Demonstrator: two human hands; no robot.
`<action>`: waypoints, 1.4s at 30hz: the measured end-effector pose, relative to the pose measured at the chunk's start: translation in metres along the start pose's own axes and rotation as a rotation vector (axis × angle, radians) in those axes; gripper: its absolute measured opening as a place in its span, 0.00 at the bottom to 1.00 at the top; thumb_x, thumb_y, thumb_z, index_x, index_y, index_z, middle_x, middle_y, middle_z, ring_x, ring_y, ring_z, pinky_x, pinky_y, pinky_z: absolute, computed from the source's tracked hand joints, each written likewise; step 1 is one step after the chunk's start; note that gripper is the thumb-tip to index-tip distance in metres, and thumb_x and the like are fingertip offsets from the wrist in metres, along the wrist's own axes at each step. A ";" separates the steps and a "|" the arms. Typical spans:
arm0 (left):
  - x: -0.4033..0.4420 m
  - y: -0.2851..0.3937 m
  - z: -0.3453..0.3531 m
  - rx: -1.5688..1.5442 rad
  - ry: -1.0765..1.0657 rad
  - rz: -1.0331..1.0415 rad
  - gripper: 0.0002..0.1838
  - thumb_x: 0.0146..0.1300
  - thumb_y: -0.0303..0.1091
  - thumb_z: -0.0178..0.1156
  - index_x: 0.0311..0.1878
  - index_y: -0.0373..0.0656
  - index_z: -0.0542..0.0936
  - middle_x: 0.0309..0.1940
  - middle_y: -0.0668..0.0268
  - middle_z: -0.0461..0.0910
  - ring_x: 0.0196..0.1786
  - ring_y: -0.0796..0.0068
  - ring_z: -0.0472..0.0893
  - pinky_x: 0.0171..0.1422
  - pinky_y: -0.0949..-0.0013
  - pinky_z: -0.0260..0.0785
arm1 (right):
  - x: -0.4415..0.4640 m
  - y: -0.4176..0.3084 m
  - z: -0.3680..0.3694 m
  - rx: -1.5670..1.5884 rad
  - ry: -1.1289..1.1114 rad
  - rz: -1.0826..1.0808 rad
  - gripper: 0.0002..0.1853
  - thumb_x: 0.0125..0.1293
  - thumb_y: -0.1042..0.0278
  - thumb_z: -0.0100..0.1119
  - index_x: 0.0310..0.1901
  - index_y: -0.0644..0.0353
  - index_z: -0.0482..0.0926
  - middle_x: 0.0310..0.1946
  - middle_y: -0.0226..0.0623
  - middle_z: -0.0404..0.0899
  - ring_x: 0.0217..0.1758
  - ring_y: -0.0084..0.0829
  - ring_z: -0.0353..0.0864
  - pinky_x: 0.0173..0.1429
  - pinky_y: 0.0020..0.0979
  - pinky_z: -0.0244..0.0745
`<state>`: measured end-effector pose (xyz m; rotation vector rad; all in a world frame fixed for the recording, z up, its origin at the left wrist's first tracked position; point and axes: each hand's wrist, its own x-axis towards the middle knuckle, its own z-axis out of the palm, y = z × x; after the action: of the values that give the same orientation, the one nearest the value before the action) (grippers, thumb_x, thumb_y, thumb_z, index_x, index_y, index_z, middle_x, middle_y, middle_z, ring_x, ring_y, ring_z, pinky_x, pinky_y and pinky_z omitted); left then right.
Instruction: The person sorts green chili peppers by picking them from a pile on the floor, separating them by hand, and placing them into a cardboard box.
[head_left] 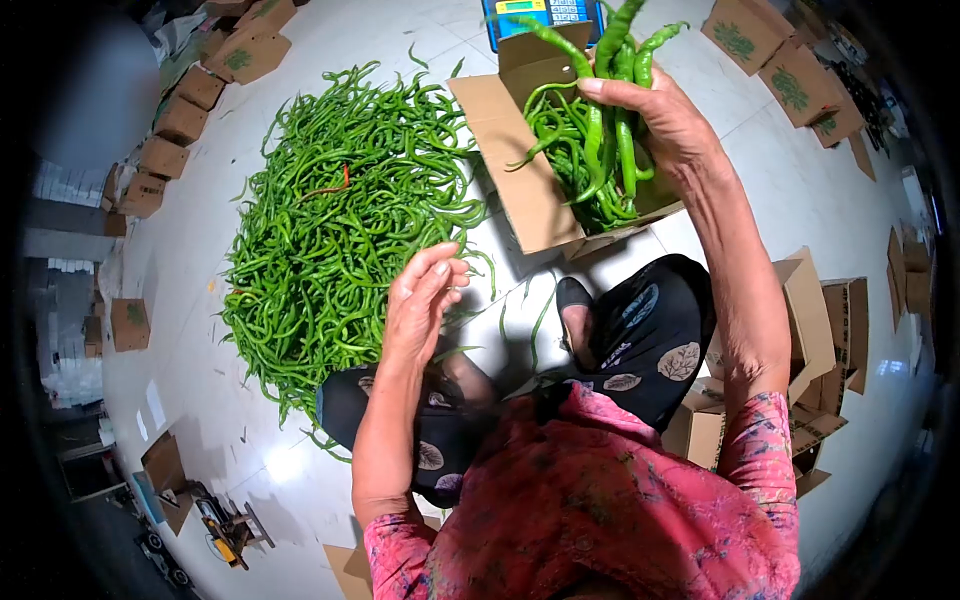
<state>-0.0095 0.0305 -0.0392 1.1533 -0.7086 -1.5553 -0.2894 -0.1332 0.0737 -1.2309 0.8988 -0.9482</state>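
My right hand [665,115] is closed round a bunch of long green peppers [622,110], held over an open cardboard box [525,205]. More green peppers [565,150] lie inside that box. My left hand [425,290] hovers at the right edge of a large pile of green peppers [340,210] on the floor. Its fingers are curled and nothing shows between them. A red pepper [346,177] lies on top of the pile.
Behind the box is a blue scale [545,14] with a keypad. Cardboard boxes line the left [182,120] and upper right [790,85]. Opened boxes [805,320] stand by my right elbow. A yellow-black tool [225,530] sits at the lower left. Loose peppers [540,320] lie between my feet.
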 end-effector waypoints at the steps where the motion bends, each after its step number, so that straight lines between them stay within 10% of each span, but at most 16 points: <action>1: 0.002 -0.003 -0.001 0.016 0.006 -0.021 0.19 0.69 0.37 0.58 0.58 0.38 0.75 0.42 0.65 0.82 0.42 0.79 0.80 0.44 0.78 0.72 | -0.001 -0.001 -0.007 -0.102 0.010 0.066 0.23 0.55 0.58 0.72 0.46 0.60 0.74 0.34 0.29 0.76 0.37 0.22 0.77 0.46 0.27 0.75; 6: 0.018 -0.025 -0.007 0.188 0.132 -0.158 0.16 0.70 0.34 0.56 0.56 0.38 0.76 0.42 0.65 0.82 0.41 0.79 0.80 0.44 0.79 0.72 | 0.018 0.076 -0.070 -1.294 0.081 0.291 0.40 0.57 0.47 0.67 0.62 0.72 0.71 0.54 0.57 0.78 0.60 0.42 0.77 0.63 0.35 0.71; 10: 0.048 -0.091 -0.049 0.512 0.145 -0.308 0.15 0.63 0.35 0.58 0.51 0.39 0.79 0.33 0.66 0.82 0.35 0.78 0.80 0.39 0.74 0.71 | -0.019 0.073 -0.060 -1.054 -0.025 -0.006 0.29 0.63 0.51 0.62 0.52 0.73 0.78 0.47 0.56 0.81 0.51 0.48 0.83 0.57 0.40 0.75; 16: 0.083 -0.244 -0.079 1.457 0.063 -0.383 0.13 0.54 0.39 0.61 0.39 0.44 0.83 0.43 0.51 0.83 0.47 0.48 0.82 0.54 0.53 0.74 | -0.084 0.038 0.009 -0.987 -0.414 -0.084 0.21 0.62 0.61 0.64 0.51 0.68 0.77 0.44 0.50 0.82 0.43 0.45 0.83 0.49 0.41 0.77; 21: 0.042 -0.315 -0.065 1.411 0.145 -0.523 0.22 0.60 0.44 0.59 0.50 0.37 0.77 0.45 0.43 0.79 0.53 0.46 0.79 0.56 0.52 0.72 | -0.091 0.065 0.003 -0.911 -0.262 -0.040 0.17 0.61 0.65 0.64 0.49 0.66 0.79 0.39 0.48 0.83 0.38 0.44 0.83 0.44 0.37 0.76; 29: 0.059 -0.338 -0.063 1.205 0.379 -0.147 0.24 0.60 0.45 0.60 0.51 0.33 0.72 0.48 0.44 0.76 0.52 0.46 0.77 0.56 0.51 0.70 | -0.087 0.049 0.020 -0.799 -0.067 0.053 0.12 0.60 0.70 0.65 0.44 0.65 0.82 0.27 0.37 0.81 0.29 0.30 0.81 0.37 0.30 0.75; 37: 0.138 -0.368 -0.022 1.165 0.318 0.362 0.15 0.60 0.29 0.56 0.49 0.35 0.73 0.36 0.49 0.75 0.44 0.47 0.78 0.49 0.51 0.72 | -0.082 0.055 0.032 -0.932 -0.232 -0.043 0.16 0.54 0.67 0.69 0.44 0.65 0.82 0.30 0.41 0.82 0.30 0.41 0.81 0.38 0.36 0.76; 42: 0.144 -0.399 -0.038 1.160 0.234 0.149 0.17 0.56 0.31 0.59 0.48 0.33 0.75 0.37 0.48 0.76 0.42 0.48 0.78 0.45 0.50 0.73 | -0.083 0.059 0.032 -0.994 -0.244 -0.035 0.17 0.54 0.68 0.69 0.45 0.64 0.81 0.32 0.40 0.82 0.30 0.40 0.80 0.38 0.37 0.75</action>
<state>-0.1286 0.0169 -0.4479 1.9918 -1.5710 -0.7813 -0.2833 -0.0393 0.0224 -2.1439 1.1935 -0.3185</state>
